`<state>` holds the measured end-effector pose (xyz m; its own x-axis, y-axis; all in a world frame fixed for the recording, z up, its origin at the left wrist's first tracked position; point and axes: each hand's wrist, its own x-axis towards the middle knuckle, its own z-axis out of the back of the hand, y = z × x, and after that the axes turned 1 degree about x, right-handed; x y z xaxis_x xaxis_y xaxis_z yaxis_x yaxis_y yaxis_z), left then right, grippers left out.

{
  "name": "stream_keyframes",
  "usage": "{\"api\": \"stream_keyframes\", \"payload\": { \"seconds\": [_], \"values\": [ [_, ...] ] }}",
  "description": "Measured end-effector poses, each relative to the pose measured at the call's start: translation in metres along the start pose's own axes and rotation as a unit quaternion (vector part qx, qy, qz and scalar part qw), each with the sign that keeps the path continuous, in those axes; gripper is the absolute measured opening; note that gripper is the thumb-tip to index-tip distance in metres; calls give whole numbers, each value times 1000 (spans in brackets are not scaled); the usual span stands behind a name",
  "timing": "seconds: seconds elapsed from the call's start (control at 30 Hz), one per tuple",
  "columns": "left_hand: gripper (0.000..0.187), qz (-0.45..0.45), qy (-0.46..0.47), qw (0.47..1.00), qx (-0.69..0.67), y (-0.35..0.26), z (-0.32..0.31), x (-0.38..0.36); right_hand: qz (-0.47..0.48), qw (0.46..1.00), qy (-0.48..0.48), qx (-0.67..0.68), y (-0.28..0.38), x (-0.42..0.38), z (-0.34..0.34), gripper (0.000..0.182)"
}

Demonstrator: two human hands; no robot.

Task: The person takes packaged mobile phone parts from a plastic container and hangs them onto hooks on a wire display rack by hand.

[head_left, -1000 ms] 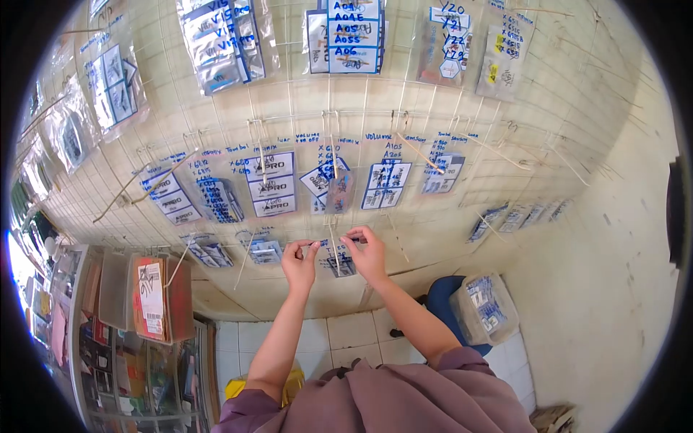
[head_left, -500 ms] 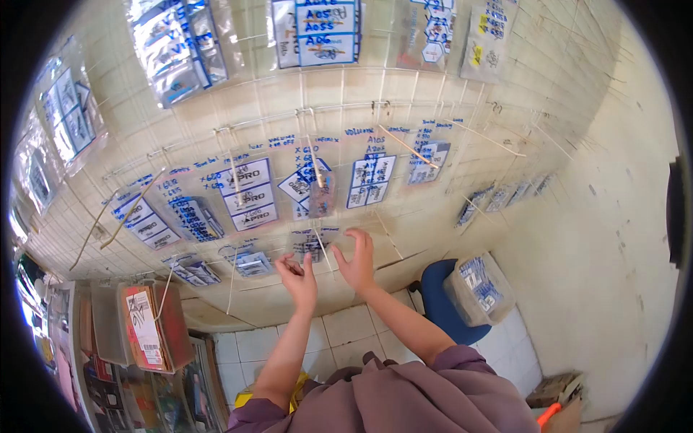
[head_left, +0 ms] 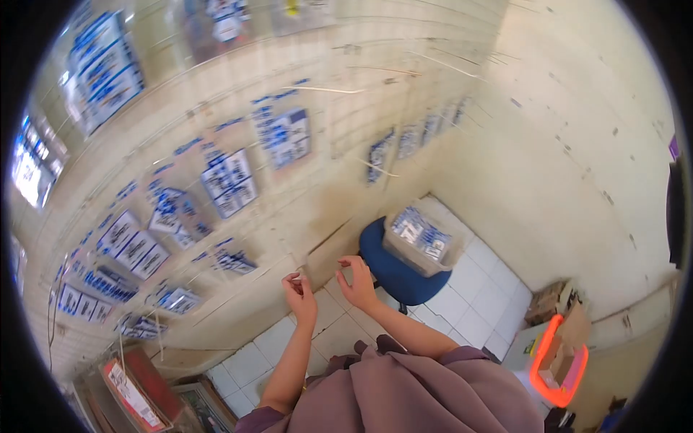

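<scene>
My left hand [head_left: 300,296] is raised in front of the wall, its fingers bent and thumb apart, with nothing visible in it. To its right, my right hand [head_left: 356,281] is also open and seems to hold nothing, its fingers curved toward the left hand. A gap lies between the two hands. The right hand appears just left of a blue chair seat [head_left: 404,270]. On that seat stands a clear plastic tub [head_left: 424,258] holding several blue-and-white packets [head_left: 422,234]. The nearest hanging pack to my left hand is a small bundle of packets [head_left: 234,261] on the wire rack.
A wire grid rack [head_left: 328,119] with protruding hooks and several hanging packets [head_left: 229,184] covers the wall. At lower left is a red box [head_left: 148,382]. An orange-rimmed container [head_left: 552,393] and a cardboard box [head_left: 552,302] stand at lower right.
The view has swung right, so the rack sits further left and the tub and orange-rimmed container show more. Both hands have come away from the small hanging pack, still open.
</scene>
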<state>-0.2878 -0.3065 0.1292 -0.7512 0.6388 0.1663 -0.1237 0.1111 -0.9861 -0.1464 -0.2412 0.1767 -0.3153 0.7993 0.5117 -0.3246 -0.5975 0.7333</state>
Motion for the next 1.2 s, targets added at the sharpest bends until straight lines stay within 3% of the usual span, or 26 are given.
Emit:
{"api": "stream_keyframes", "payload": {
  "seconds": [0.23,0.57,0.77,0.83,1.2],
  "values": [
    [18,23,119,993,-12,5,-119,-56,-86,995,-50,-10,-80,-19,124,33],
    [16,45,171,984,8,10,-278,-138,-145,986,-64,-48,-214,-43,282,30],
    [11,29,209,975,76,5,-317,-140,-175,983,-44,-40,-262,-32,293,30],
    [13,-17,244,963,117,13,-323,-128,-188,981,-47,-31,-277,-26,287,29],
    [22,-61,328,927,173,59,-412,-12,-237,964,-18,-116,-377,31,248,32]
  ]
}}
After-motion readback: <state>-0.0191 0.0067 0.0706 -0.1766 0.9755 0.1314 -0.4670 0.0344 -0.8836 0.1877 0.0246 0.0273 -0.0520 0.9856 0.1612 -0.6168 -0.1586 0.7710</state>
